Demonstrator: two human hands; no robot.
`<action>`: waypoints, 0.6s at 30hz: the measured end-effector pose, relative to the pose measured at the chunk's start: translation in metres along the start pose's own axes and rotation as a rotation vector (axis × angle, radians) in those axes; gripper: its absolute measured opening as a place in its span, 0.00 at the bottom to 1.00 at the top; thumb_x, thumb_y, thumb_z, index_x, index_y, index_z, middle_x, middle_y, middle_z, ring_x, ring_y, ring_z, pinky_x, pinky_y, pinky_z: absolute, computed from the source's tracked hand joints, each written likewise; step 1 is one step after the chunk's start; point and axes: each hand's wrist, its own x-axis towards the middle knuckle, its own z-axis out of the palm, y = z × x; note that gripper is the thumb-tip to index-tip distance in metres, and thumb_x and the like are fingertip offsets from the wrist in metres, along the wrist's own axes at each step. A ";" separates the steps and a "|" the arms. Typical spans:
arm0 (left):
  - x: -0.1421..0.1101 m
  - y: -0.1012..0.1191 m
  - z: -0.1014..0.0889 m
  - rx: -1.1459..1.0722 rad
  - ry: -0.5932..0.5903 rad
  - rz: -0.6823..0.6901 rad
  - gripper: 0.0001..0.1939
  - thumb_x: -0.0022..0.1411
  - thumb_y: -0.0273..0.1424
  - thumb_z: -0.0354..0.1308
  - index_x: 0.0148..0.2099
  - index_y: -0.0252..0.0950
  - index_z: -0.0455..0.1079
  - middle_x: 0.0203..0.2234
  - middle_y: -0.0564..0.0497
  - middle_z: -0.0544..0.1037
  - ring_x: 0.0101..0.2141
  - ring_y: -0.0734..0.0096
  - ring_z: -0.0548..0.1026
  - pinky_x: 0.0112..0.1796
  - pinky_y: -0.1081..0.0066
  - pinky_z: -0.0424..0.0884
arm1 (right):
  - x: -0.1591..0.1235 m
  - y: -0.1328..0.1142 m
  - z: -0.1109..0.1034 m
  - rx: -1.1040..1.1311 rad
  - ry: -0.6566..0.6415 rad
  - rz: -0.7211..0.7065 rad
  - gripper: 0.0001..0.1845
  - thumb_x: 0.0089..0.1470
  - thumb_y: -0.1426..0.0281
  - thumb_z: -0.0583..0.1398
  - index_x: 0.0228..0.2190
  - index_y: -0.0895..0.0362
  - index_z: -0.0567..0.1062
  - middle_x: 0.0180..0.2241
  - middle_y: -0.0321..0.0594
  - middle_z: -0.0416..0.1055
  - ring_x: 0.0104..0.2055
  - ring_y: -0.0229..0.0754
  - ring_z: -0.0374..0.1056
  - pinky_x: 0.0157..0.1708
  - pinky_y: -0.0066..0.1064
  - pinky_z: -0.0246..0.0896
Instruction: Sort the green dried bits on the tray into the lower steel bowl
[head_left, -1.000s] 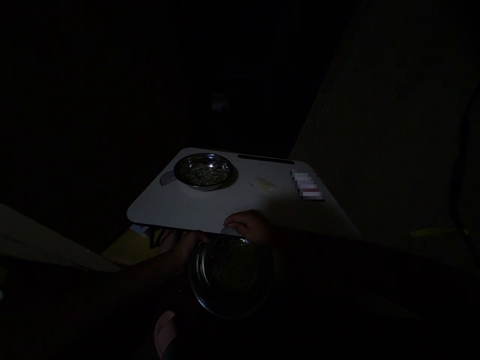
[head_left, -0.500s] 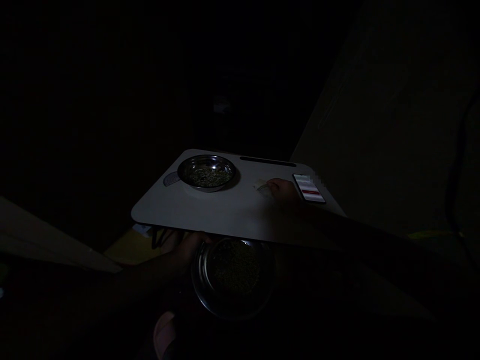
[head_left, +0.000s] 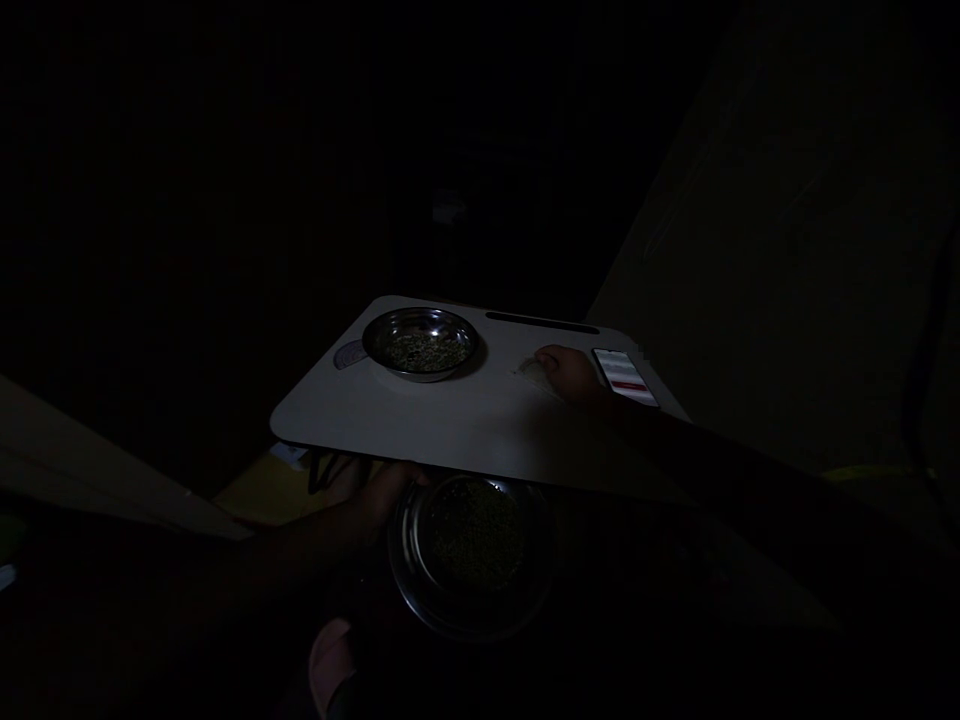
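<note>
In dim light, my left hand (head_left: 394, 488) grips the rim of a steel bowl (head_left: 409, 580) at the near edge of the table. Inside that bowl lies a heap of small greenish grains or seeds (head_left: 480, 535). My right hand (head_left: 571, 374) is closed low over the white tabletop, thumb side up. A pale, thin, flat piece (head_left: 534, 372) shows at its fingertips; whether it is cloth, paper or a bag is too dark to tell. A second steel bowl (head_left: 420, 372), with similar small pieces in it, stands on the table's left side.
The small white table (head_left: 420, 425) has a dark slot (head_left: 541, 322) along its far edge. A lit phone (head_left: 626, 378) lies just right of my right hand. A round grey print (head_left: 348, 355) is by the left bowl. A pale wall (head_left: 750, 250) rises at right.
The whole view has shifted slightly, so things sit a little further right. My right hand stays low on the tabletop with its fingers closed. My left hand keeps its hold on the near bowl.
</note>
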 end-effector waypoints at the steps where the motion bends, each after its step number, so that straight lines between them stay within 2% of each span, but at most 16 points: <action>1: 0.000 0.000 0.000 -0.001 0.004 0.001 0.02 0.34 0.27 0.54 0.18 0.35 0.63 0.11 0.53 0.66 0.16 0.70 0.65 0.18 0.71 0.58 | 0.001 0.000 0.001 0.006 0.001 -0.008 0.16 0.49 0.68 0.46 0.34 0.56 0.70 0.36 0.40 0.69 0.38 0.40 0.63 0.35 0.28 0.54; 5: 0.002 -0.003 0.000 -0.030 -0.061 -0.057 0.02 0.35 0.29 0.52 0.17 0.35 0.63 0.10 0.52 0.66 0.16 0.69 0.65 0.18 0.69 0.59 | 0.001 0.000 0.001 0.044 0.009 -0.065 0.16 0.50 0.68 0.46 0.35 0.56 0.70 0.37 0.39 0.69 0.38 0.39 0.63 0.36 0.28 0.54; 7: 0.005 -0.005 0.000 -0.056 -0.139 -0.125 0.03 0.36 0.30 0.51 0.17 0.35 0.62 0.09 0.51 0.65 0.15 0.68 0.65 0.18 0.69 0.59 | -0.001 0.000 -0.002 0.047 0.016 -0.064 0.16 0.50 0.68 0.46 0.35 0.56 0.70 0.37 0.39 0.69 0.38 0.39 0.63 0.36 0.28 0.54; 9: 0.006 -0.006 0.000 -0.063 -0.160 -0.155 0.04 0.36 0.30 0.51 0.16 0.35 0.62 0.09 0.51 0.64 0.15 0.68 0.65 0.18 0.69 0.59 | -0.003 0.001 -0.004 0.035 0.018 -0.040 0.16 0.50 0.68 0.45 0.35 0.57 0.70 0.36 0.39 0.69 0.38 0.39 0.63 0.36 0.28 0.54; 14: 0.004 -0.004 -0.001 0.008 0.045 0.019 0.05 0.34 0.29 0.53 0.20 0.34 0.64 0.12 0.52 0.66 0.16 0.69 0.66 0.17 0.70 0.59 | -0.002 -0.002 0.000 0.030 -0.002 -0.044 0.16 0.50 0.68 0.46 0.34 0.56 0.70 0.36 0.40 0.69 0.38 0.39 0.63 0.36 0.28 0.54; 18: 0.005 -0.004 -0.001 0.064 0.028 0.025 0.04 0.34 0.29 0.53 0.18 0.34 0.63 0.11 0.52 0.66 0.16 0.69 0.65 0.17 0.70 0.58 | 0.004 -0.010 0.004 0.075 -0.005 -0.117 0.16 0.50 0.67 0.46 0.35 0.56 0.70 0.36 0.38 0.69 0.38 0.38 0.63 0.36 0.28 0.54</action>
